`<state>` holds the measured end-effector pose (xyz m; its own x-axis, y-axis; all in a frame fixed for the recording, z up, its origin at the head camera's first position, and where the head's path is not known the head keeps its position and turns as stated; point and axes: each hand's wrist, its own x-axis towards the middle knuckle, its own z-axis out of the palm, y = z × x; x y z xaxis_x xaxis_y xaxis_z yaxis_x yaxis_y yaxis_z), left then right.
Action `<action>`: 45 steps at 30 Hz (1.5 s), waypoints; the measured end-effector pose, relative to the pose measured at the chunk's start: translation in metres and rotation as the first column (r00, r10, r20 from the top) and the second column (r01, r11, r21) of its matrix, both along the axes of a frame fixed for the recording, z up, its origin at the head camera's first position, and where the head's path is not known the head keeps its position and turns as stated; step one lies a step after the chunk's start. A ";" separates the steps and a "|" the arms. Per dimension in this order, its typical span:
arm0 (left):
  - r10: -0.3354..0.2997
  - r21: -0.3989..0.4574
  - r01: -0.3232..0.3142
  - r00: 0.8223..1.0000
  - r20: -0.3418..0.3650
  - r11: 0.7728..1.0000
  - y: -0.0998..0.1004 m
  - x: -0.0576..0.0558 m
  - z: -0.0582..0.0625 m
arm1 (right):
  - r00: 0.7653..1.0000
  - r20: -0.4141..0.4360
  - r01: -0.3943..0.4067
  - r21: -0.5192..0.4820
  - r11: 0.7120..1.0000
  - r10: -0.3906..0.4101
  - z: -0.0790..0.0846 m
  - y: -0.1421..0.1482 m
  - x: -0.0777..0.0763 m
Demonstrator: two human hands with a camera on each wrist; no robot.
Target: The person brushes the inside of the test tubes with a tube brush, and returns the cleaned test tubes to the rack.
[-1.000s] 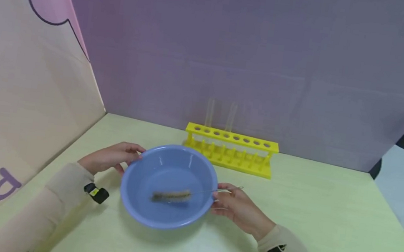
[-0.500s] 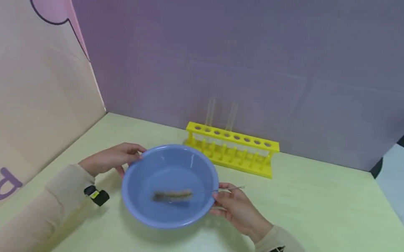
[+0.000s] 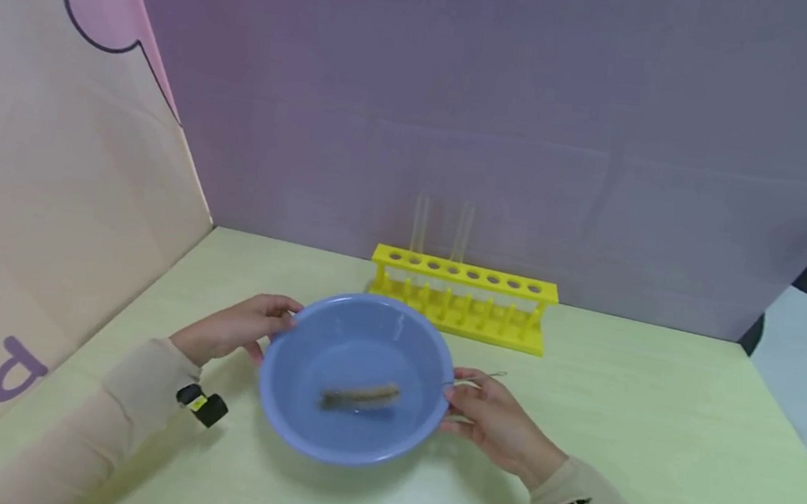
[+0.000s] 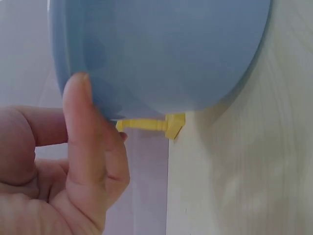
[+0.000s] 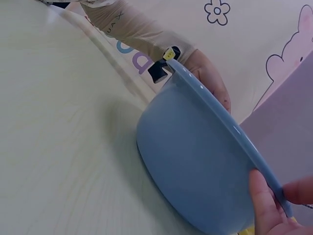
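Note:
A blue plastic basin (image 3: 350, 439) is held between both hands near the middle of the table. My left hand (image 3: 239, 328) pinches its left rim; in the left wrist view, thumb and fingers (image 4: 80, 127) grip the edge. On the opposite side my right hand (image 3: 503, 424) grips the right rim, thumb on top and fingers below, as the right wrist view of the basin (image 5: 195, 147) shows. Inside lies a bristled test tube brush (image 3: 359, 396), its thin wire handle crossing the rim by the right hand and ending in a small loop (image 3: 498, 374).
Behind the basin stands a yellow test tube rack (image 3: 465, 272) with two clear test tubes (image 3: 463, 232) upright in it. A purple-grey backdrop (image 3: 502, 130) rises behind the table (image 3: 655, 417). A printed panel (image 3: 67, 160) borders the left side.
Both hands and the basin have shifted slightly right, with the brush inside. The rack and tubes stay where they were.

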<state>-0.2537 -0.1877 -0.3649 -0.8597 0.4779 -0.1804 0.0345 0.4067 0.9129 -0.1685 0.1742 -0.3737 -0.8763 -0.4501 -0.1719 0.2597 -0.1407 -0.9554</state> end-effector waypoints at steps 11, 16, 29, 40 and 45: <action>0.025 0.037 -0.026 0.999 0.023 0.999 0.019 0.004 -0.002 | 1.000 -0.027 0.006 0.058 0.998 -0.005 -0.002 0.021 -0.006; 0.024 0.060 -0.027 0.998 0.055 0.998 0.029 0.008 -0.009 | 0.999 -0.030 0.026 0.069 0.997 -0.024 -0.004 0.033 -0.003; 0.009 0.154 -0.024 0.995 0.098 0.988 0.046 0.012 -0.011 | 0.998 -0.070 0.013 0.078 0.997 -0.008 -0.001 0.055 -0.006; 0.009 0.219 -0.038 0.991 0.130 0.975 0.068 0.016 -0.014 | 0.997 -0.080 0.022 0.032 0.999 -0.020 -0.002 0.077 -0.004; -0.004 0.239 -0.029 0.991 0.135 0.971 0.075 0.017 -0.016 | 0.996 -0.081 0.031 0.013 0.999 -0.030 -0.005 0.084 -0.002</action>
